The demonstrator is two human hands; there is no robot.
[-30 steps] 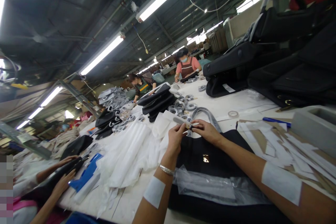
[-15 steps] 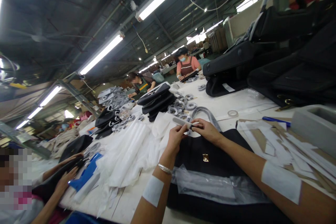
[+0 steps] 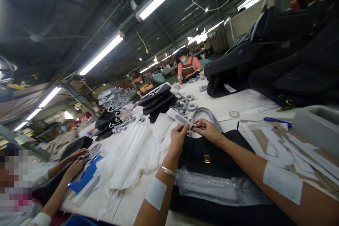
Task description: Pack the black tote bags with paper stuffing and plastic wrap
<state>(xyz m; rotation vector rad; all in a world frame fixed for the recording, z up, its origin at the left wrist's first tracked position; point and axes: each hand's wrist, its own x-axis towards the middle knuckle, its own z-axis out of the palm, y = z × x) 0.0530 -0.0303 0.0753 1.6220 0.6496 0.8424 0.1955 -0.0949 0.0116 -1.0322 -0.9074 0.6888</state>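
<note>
Two hands are recorded over a black bag [image 3: 212, 155] laid flat on the white table [image 3: 246, 102]: the left hand [image 3: 178, 138] is closed by fingertip pinch on a pale wrapped strip [image 3: 178, 117] angled up and away to the left, and the right hand [image 3: 208, 130] is pinched narrowly on the strip's near end, just above the bag's grey handle [image 3: 208, 114]. The light grip at the very end is judged liable to slip or tear the wrapping, and the strip could be dropped among the white wrapping sheets [image 3: 132, 155]. Listed alongside: clear plastic film [image 3: 212, 187] across the bag, paper offcuts [image 3: 278, 144], a tape roll [image 3: 234, 114], a blue pen [image 3: 278, 121], stacked black bags [image 3: 278, 63] crowding the right, and a co-worker's hands [image 3: 75, 162] well apart at left.
</note>
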